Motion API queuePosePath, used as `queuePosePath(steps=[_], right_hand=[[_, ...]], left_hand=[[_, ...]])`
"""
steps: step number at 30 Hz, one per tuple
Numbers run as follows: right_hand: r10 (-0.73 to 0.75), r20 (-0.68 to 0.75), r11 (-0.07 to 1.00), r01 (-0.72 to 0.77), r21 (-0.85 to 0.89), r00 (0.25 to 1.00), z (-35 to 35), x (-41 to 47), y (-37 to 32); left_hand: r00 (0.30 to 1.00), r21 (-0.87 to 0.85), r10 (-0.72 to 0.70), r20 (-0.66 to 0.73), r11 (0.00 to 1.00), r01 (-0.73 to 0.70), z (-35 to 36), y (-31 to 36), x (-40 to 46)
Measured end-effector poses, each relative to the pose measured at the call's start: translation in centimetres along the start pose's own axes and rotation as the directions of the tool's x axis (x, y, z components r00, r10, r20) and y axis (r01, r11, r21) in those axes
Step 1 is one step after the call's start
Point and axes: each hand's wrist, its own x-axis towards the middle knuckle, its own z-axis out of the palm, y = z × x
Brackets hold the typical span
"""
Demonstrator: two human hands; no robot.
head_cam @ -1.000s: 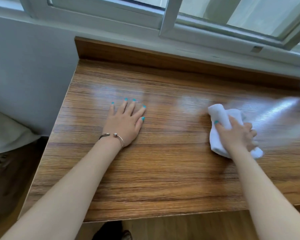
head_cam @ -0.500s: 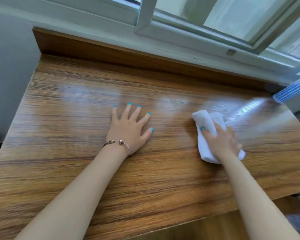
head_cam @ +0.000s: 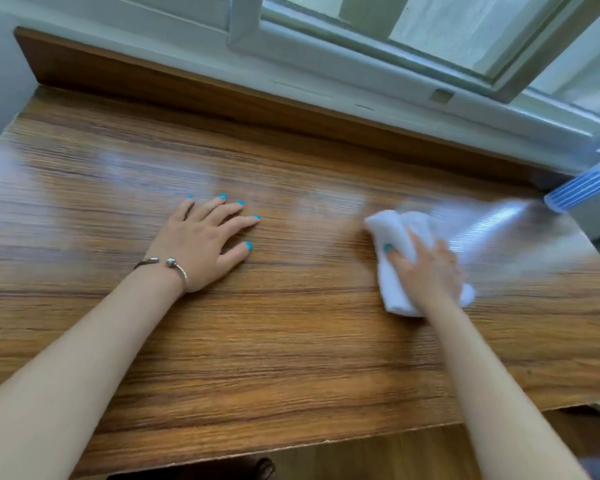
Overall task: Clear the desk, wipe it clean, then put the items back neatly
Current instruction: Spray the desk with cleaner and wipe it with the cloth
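The wooden desk [head_cam: 291,341] fills the view, with nothing standing on its top. My left hand [head_cam: 201,244] rests flat on the desk left of centre, fingers spread, a thin bracelet on the wrist. My right hand [head_cam: 426,268] grips a crumpled white cloth [head_cam: 392,233] and presses it onto the desk at the right. The hand and cloth are blurred with motion. A wet, shiny streak lies on the wood just right of the cloth.
A raised wooden back strip [head_cam: 222,95] runs along the desk's far edge under a white window frame [head_cam: 361,53]. A white and blue ribbed object [head_cam: 582,192] sits off the desk's far right corner. The wall stands at the left.
The view has swung to the left across the desk. My right hand with the cloth has slid a little over the right side. My left hand stays flat in place.
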Motion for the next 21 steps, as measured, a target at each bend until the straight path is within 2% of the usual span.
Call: queuePosePath(steps=[2,3,5,6,8,10,12,14,15,17,19,21], right_hand=[[0.284,-0.026,0.959,-0.284,0.019,0.958,-0.4,3.1,5.2],[0.371,-0.034,0.929,-0.37,0.032,0.928,-0.3,3.8,6.5],[0.426,-0.055,0.905,-0.424,0.038,0.903,0.2,4.2,6.7],[0.435,-0.072,0.9,-0.434,0.038,0.897,0.4,4.0,6.1],[0.43,-0.091,0.903,-0.428,0.045,0.898,0.4,3.6,4.6],[0.322,-0.076,0.947,-0.32,0.04,0.944,0.4,2.7,3.3],[0.068,-0.066,0.997,-0.07,-0.027,0.995,1.0,1.2,2.6],[-0.181,-0.063,0.983,0.179,-0.035,0.981,1.0,1.1,3.2],[-0.246,-0.054,0.969,0.245,-0.022,0.968,0.8,2.1,4.2],[-0.202,-0.05,0.979,0.202,-0.013,0.978,0.3,5.0,7.7],[0.002,-0.048,1.0,-0.001,0.02,0.999,-0.5,8.3,11.7],[0.169,-0.052,0.986,-0.169,0.012,0.984,-0.6,10.1,13.8]], left_hand=[[0.993,-0.039,-0.114,0.043,0.993,0.116,-0.2,1.6,0.1],[0.981,-0.033,-0.189,0.052,0.981,0.191,-0.2,3.0,0.4],[0.952,-0.015,-0.29,0.096,0.956,0.292,-0.3,7.3,1.8],[0.949,-0.032,-0.29,0.127,0.955,0.296,-0.2,10.0,3.0],[0.962,-0.081,-0.221,0.161,0.968,0.236,0.6,15.4,5.5],[0.972,-0.104,-0.183,0.147,0.974,0.2,1.5,19.3,7.7],[0.967,-0.081,-0.231,0.104,0.968,0.24,2.4,21.1,9.0],[0.962,-0.041,-0.264,0.072,0.963,0.267,3.2,21.5,9.0],[0.962,-0.029,-0.269,0.055,0.962,0.271,3.4,21.3,9.0],[0.96,-0.033,-0.278,0.036,0.96,0.279,3.4,20.8,9.1],[0.959,-0.037,-0.283,0.028,0.958,0.284,3.5,20.6,9.1],[0.958,-0.027,-0.286,0.031,0.958,0.287,3.5,20.6,9.0]])
